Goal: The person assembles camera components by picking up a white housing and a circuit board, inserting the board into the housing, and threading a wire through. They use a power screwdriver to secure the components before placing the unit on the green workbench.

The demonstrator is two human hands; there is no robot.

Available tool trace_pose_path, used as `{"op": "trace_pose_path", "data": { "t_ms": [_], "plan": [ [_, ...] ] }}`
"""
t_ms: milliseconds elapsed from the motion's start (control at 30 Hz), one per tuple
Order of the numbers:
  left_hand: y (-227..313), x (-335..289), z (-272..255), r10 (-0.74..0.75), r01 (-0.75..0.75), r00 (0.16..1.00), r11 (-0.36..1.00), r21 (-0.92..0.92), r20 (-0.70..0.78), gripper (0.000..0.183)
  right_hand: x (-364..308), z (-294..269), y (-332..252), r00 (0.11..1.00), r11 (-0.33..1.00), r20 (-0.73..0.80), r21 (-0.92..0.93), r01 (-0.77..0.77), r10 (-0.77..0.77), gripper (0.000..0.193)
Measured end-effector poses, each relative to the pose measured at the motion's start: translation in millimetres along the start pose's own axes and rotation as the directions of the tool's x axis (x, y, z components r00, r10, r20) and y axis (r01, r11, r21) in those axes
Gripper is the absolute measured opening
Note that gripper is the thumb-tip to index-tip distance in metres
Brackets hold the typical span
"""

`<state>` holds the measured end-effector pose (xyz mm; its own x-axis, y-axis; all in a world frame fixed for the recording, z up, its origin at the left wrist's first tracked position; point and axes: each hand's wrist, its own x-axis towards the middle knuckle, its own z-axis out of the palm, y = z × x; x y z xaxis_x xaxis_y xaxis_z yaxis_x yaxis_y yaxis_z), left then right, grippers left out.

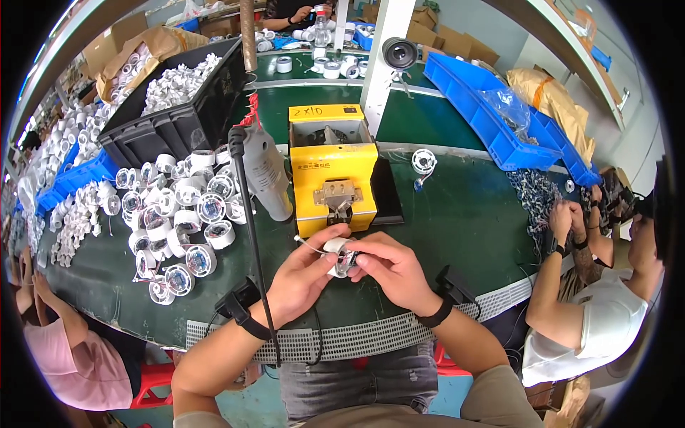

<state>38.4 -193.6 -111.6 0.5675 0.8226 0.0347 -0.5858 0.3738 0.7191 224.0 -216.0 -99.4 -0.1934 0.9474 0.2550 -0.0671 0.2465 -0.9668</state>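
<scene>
Just in front of the yellow screw feeder (334, 187), my two hands meet over a small white round plastic housing (338, 258) with a dark part inside. My left hand (305, 274) grips it by the side, fingers closed around it; a thin pale wire sticks out past those fingers. From the other side, my right hand (392, 265) pinches its edge with thumb and fingertips. The inside is partly covered by my fingers. Left of the feeder hangs a grey electric screwdriver (265, 175), its black cable running down past my left wrist.
Many white round housings with circuit boards (187, 214) lie heaped at the left. Behind them stands a black crate (178, 132) of small white parts. One housing (424, 161) sits right of the feeder. Blue bins (485, 107) stand far right. A co-worker (592, 314) handles wires there.
</scene>
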Motion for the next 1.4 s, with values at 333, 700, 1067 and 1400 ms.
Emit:
{"op": "trace_pose_path", "data": {
  "t_ms": [333, 700, 1067, 1400],
  "plan": [
    [-6.4, 1.4, 1.0, 0.024, -0.022, 0.988, 1.0, -0.015, 0.153, 0.043, -5.4, -2.2, 12.7, 0.967, 0.817, 0.0, -0.535, 0.216, -0.256, 0.028],
    [-7.7, 0.3, -1.4, 0.042, -0.056, 0.998, 0.782, 0.62, 0.036, 0.055, 8.6, 4.1, 19.6, 0.996, 0.989, -0.03, 0.127, -0.081, 0.086, 0.027],
    [-5.3, 0.8, -15.8, -0.063, 0.071, 0.997, 0.983, 0.172, -0.052, 0.042, 72.7, 71.1, -19.9, 0.876, 0.813, -0.072, -0.415, 0.409, -0.477, 0.043],
    [-6.9, 5.2, -14.7, 0.161, -0.126, 0.968, 0.975, 0.185, -0.191, 0.037, 26.6, 38.0, -7.0, 0.965, 0.879, -0.161, -0.465, 0.11, -0.206, 0.028]
  ]
}}
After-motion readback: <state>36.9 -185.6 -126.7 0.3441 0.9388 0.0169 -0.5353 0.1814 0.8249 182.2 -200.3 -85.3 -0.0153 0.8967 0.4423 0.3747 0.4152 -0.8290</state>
